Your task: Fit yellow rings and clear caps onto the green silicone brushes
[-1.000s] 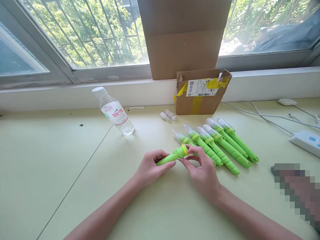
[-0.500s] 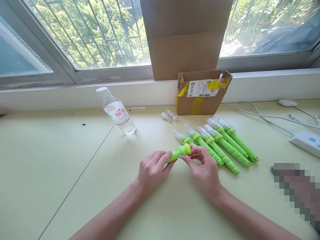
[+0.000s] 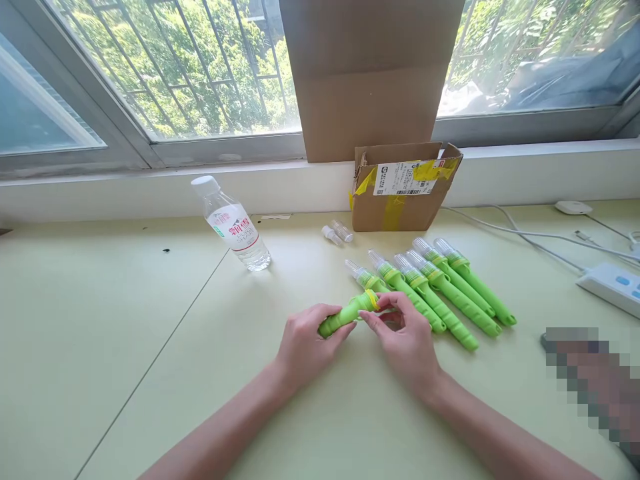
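Observation:
A ridged green plastic tube [image 3: 350,312] slants up to the right over the table, with a yellow band [image 3: 373,299] round its upper end. My left hand [image 3: 306,339] is closed around its lower part, thumb and fingers on opposite sides. At the banded end, my right hand [image 3: 407,337] pinches with thumb and fingertips; its fingers partly hide that end. Just beyond, several similar green tubes [image 3: 453,322] with clear caps lie side by side on a slant. Two small clear pieces [image 3: 342,231], one with a white end, lie farther back.
A tilted-looking water bottle [image 3: 237,227] stands at the back left. Behind the tubes is an opened cardboard box [image 3: 400,212], its flap raised against the window. White cables and a power strip [image 3: 607,283] lie at the right, above a blurred-out object [image 3: 590,373].
My left fingers have shifted on the green tube, so more of its lower ridged part shows. My right hand still pinches at the banded end.

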The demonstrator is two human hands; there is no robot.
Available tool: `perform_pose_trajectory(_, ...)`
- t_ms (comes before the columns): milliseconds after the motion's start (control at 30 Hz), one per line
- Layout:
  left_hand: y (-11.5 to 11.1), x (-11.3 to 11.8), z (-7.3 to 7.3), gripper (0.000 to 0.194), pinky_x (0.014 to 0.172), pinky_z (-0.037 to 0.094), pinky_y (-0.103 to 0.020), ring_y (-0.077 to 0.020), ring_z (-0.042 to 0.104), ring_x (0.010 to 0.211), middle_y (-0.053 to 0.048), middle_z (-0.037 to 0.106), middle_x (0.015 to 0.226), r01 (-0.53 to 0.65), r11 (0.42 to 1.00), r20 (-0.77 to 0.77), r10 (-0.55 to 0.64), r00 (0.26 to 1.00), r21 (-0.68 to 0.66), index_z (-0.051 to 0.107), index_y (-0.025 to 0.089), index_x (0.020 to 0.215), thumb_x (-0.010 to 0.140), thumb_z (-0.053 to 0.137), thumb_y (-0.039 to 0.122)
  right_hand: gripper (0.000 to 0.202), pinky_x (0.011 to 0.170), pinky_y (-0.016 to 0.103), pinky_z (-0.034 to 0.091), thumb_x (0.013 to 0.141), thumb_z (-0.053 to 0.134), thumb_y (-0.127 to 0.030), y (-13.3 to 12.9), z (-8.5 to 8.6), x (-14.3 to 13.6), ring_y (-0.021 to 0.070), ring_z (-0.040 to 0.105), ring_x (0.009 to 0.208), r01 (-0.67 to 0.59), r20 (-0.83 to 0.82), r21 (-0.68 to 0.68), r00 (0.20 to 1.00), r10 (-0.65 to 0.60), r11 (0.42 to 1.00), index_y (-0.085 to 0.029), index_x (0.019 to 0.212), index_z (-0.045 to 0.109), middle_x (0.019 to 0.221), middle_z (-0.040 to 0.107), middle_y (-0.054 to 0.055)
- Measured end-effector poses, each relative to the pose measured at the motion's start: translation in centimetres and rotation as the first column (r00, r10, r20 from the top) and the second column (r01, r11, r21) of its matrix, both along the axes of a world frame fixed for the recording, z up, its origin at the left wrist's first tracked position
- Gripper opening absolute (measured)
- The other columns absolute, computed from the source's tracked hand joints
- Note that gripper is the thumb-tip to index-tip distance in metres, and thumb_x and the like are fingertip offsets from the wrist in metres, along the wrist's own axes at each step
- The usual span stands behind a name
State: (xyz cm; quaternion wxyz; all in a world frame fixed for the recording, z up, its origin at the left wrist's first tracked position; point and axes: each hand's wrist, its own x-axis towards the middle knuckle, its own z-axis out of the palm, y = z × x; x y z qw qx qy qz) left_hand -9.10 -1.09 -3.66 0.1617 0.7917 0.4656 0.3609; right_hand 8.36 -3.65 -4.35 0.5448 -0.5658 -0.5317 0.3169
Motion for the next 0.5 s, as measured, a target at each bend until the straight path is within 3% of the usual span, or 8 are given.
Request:
perform_pose_trajectory(200,0.6,-0.1,1.2,0.022,0.050,0.039,-0.021,-0.0094,0.051,0.055,0.000,0.064,0.066,0.057,0.937,0.141,-0.009,0.990,-0.346,0.067,0.016,0.081,0.077,0.067,0.038,0.020,0.062,0.030,0.054,0.080,0.066,-0.036,-0.2,-0.1,0.1,0.0158,0.063,0.069,-0.023,0.046,-0.045,0.999,0.025,0.999,-0.023,0.091,0.055,0.089,0.060,0.000)
perform_pose_trajectory(267,0.7,-0.1,1.4,0.024,0.051,0.039,-0.021,-0.0099,0.051,0.057,0.000,0.063,0.066,0.073,0.915,0.162,-0.009,0.987,-0.397,0.067,0.015,0.080,0.077,0.067,0.039,0.019,0.063,0.030,0.055,0.082,0.065,-0.035,-0.2,0.0,0.1,0.0158,0.063,0.070,-0.033,0.047,-0.036,0.998,0.035,0.999,-0.024,0.091,0.055,0.093,0.060,0.001)
perform_pose_trajectory(433,0.9,-0.2,1.7,0.025,0.057,0.041,-0.023,-0.0122,0.055,0.063,-0.001,0.064,0.070,0.117,0.870,0.202,-0.021,0.979,-0.480,0.067,0.015,0.078,0.076,0.067,0.040,0.015,0.073,0.030,0.058,0.083,0.064,-0.031,-0.1,0.1,-0.1,0.0221,0.061,0.103,-0.073,0.002,0.049,0.997,0.073,0.996,-0.022,0.088,0.053,0.102,0.061,0.006)
perform_pose_trajectory(500,1.0,-0.3,1.9,0.025,0.057,0.041,-0.022,-0.0120,0.054,0.064,-0.001,0.063,0.070,0.125,0.856,0.215,-0.016,0.976,-0.501,0.067,0.015,0.077,0.076,0.068,0.040,0.015,0.074,0.030,0.059,0.082,0.064,-0.030,0.1,0.1,-0.1,0.0220,0.060,0.104,-0.084,-0.007,0.055,0.996,0.085,0.995,-0.022,0.089,0.053,0.102,0.061,0.006)
